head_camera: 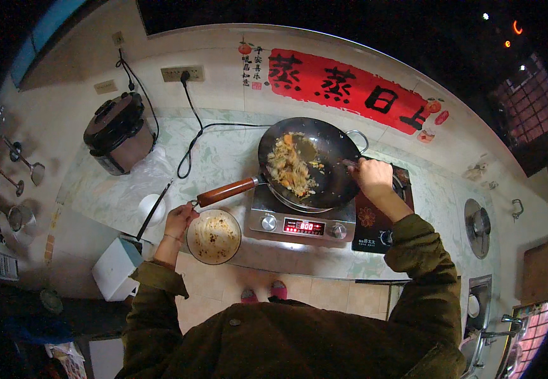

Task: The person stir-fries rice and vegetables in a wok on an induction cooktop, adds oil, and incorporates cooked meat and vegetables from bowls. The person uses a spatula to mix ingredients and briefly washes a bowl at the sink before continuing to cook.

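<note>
A dark wok sits on a lit induction cooker. Pale, shredded food with orange pieces lies on its left side, partly blurred. My right hand, at the wok's right rim, is closed around the handle of a cooking utensil; the utensil's working end is hard to make out against the black pan. At the tip of the brown wooden wok handle, my left hand has its fingers pinched on the hanging ring. Beside that hand is a bowl with brown residue, at the counter's front edge.
Right of the cooker is a second cooktop. An electric pressure cooker stands back left, near a power cord, a plastic bag and a white bowl. A sink lies far right; utensils hang left.
</note>
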Tool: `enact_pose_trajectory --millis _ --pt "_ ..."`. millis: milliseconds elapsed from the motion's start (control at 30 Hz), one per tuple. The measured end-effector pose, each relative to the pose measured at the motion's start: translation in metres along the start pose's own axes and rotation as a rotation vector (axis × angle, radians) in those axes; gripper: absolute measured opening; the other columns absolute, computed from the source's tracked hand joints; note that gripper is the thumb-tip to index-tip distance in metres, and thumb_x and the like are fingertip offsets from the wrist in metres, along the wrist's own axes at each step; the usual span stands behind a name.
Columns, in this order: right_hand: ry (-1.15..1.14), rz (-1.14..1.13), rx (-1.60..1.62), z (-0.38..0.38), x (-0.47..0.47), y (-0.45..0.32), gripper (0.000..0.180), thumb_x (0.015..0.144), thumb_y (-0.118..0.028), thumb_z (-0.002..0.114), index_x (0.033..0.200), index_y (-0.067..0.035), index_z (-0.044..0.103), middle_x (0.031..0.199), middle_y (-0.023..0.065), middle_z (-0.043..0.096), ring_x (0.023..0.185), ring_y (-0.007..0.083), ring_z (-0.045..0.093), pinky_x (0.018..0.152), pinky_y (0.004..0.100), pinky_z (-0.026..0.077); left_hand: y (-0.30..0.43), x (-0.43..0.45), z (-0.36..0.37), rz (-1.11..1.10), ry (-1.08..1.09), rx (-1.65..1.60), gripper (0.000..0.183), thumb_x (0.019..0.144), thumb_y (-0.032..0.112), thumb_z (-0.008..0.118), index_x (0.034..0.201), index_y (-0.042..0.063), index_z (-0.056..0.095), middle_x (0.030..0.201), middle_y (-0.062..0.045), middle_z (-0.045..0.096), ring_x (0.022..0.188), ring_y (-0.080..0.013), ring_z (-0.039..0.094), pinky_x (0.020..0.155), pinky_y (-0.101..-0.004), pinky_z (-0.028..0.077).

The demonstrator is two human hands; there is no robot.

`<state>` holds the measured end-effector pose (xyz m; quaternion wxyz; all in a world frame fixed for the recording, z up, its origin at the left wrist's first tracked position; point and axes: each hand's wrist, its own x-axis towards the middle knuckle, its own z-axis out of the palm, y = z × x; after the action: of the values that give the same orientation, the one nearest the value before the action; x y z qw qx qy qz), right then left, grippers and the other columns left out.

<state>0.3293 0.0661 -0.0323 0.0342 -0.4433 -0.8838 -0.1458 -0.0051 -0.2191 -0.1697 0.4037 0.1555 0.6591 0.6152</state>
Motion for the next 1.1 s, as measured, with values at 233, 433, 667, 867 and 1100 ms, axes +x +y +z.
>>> enact_pose_trajectory --millis 233,433,667,867,1100 --pt "0.059 -0.008 0.014 -0.004 0.007 0.004 0.031 0.074 -0.036 0.052 0.068 -0.006 0.059 0.063 0.0141 0.057 0.063 0.0281 0.058 0.056 0.0373 0.045 0.001 -0.004 0.009 0.031 0.036 -0.132 0.023 0.079 0.023 0.054 0.072 0.001 0.054 0.062 -0.005 0.056 0.052 -0.0083 0.048 0.048 -0.0189 0.037" --pt "-0.164 -0.065 -0.024 -0.008 0.016 -0.034 0.028 0.071 -0.034 0.053 0.069 -0.007 0.062 0.068 0.0122 0.059 0.067 0.026 0.059 0.058 0.0359 0.046 -0.003 -0.004 0.006 0.028 0.035 -0.097 0.021 0.077 0.021 0.056 0.073 0.001 0.055 0.064 -0.005 0.056 0.052 -0.009 0.049 0.047 -0.0194 0.038" --pt "0.057 -0.089 -0.026 0.007 0.033 -0.014 0.014 0.067 -0.016 0.052 0.065 -0.005 0.061 0.067 0.0135 0.059 0.062 0.026 0.059 0.051 0.0348 0.047 -0.004 -0.002 0.007 0.029 0.038 -0.075 0.025 0.079 0.023 0.054 0.075 -0.001 0.054 0.065 -0.007 0.057 0.055 -0.0112 0.052 0.051 -0.022 0.041" --pt "0.154 -0.203 -0.128 0.074 0.016 -0.017 0.033 0.067 -0.008 0.052 0.099 -0.005 0.042 0.07 0.0109 0.049 0.056 0.0236 0.057 0.043 0.0294 0.044 -0.01 0.0 0.01 0.031 0.055 -0.099 0.024 0.079 0.023 0.054 0.075 -0.001 0.054 0.066 -0.007 0.057 0.057 -0.0117 0.053 0.052 -0.0221 0.042" --pt "0.051 -0.315 -0.202 -0.012 -0.029 0.016 0.022 0.077 -0.014 0.043 0.097 -0.014 0.051 0.071 0.0072 0.055 0.063 0.0228 0.058 0.05 0.0331 0.045 -0.014 -0.003 0.004 0.009 0.084 -0.084 0.02 0.08 0.02 0.053 0.073 0.001 0.055 0.065 -0.005 0.057 0.056 -0.0105 0.053 0.051 -0.0206 0.041"
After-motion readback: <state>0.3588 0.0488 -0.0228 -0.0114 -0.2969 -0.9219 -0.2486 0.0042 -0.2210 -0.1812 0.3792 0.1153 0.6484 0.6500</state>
